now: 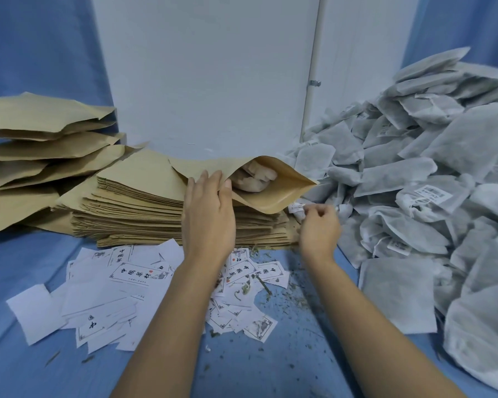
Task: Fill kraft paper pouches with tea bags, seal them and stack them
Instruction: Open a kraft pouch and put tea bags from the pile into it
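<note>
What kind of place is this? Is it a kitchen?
Not a kitchen; probably a small tea-packing workbench. There's a big heap of tea bags, a stack of flat kraft pouches, and printed labels scattered on the blue table cover.

**A small hand-packing station**

You work at a surface draped in blue cloth point(26, 282) against a white wall panel point(207, 67). Bulk stock surrounds you: stacked flat kraft pouches point(133, 208), a heap of tea bags point(429, 182), scattered printed labels point(135, 275), loose tea crumbs point(295, 287).
</note>
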`<state>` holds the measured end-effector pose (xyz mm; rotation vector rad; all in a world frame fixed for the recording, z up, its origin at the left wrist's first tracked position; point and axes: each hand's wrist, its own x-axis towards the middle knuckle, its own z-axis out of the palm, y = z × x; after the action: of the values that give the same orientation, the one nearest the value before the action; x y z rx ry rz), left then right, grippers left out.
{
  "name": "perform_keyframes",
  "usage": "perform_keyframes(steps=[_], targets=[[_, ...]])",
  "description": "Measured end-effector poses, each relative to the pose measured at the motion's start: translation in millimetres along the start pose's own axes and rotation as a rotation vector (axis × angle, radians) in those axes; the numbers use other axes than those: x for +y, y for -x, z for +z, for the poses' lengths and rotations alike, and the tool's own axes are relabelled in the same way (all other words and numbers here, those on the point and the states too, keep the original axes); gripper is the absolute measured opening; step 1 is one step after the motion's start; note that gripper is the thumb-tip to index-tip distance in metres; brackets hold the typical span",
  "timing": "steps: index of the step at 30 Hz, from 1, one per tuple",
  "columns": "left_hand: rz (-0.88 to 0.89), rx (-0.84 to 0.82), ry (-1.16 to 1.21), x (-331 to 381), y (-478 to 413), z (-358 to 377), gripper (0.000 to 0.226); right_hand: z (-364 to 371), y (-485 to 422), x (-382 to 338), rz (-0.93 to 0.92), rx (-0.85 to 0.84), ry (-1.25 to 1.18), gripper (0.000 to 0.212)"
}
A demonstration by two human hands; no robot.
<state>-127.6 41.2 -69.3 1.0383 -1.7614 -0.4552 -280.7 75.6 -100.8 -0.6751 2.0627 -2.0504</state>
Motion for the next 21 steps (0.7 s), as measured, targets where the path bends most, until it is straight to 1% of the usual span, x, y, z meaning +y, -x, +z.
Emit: perform_keyframes(steps=[1,2,4,5,7,10,12,14,15,17,19,21], targets=[[-0.001,0.002,0.019,0,-1,0,0.043,-1,-7,7,0.113,-0.064,-0.034,0.014],[-0.006,0.003,0.049,0,-2,-1,0.043,-2,-12,12,0.232,-0.129,-0.126,0.012],[-0.018,0.002,0.090,0,-2,0,0.043,-5,-19,20,0.412,-0.237,-0.407,0.033],[-0.019,0.003,0.092,0,-2,0,0.044,-7,-22,21,0.448,-0.264,-0.508,0.041],[-0.013,0.015,0.085,0,-1,1,0.044,-12,-27,22,0.466,-0.320,-0.611,0.048],[-0.002,0.033,0.082,-1,-1,0,0.044,-17,-34,25,0.515,-0.370,-0.704,0.051],[0.000,0.037,0.083,-1,-1,0,0.044,-19,-35,26,0.544,-0.373,-0.713,0.050],[0.000,0.039,0.082,-1,0,1,0.043,-18,-35,27,0.505,-0.343,-0.679,0.047],[0.000,0.041,0.080,-1,0,1,0.043,-16,-35,28,0.441,-0.311,-0.642,0.045],[0.000,0.044,0.077,-2,0,1,0.043,-13,-32,28,0.271,-0.196,-0.515,0.041],[-0.005,0.046,0.079,-3,0,0,0.043,-11,-28,26,0.137,-0.083,-0.408,0.031],[-0.008,0.047,0.082,-3,0,0,0.043,-10,-23,26,0.039,-0.052,-0.328,0.031]])
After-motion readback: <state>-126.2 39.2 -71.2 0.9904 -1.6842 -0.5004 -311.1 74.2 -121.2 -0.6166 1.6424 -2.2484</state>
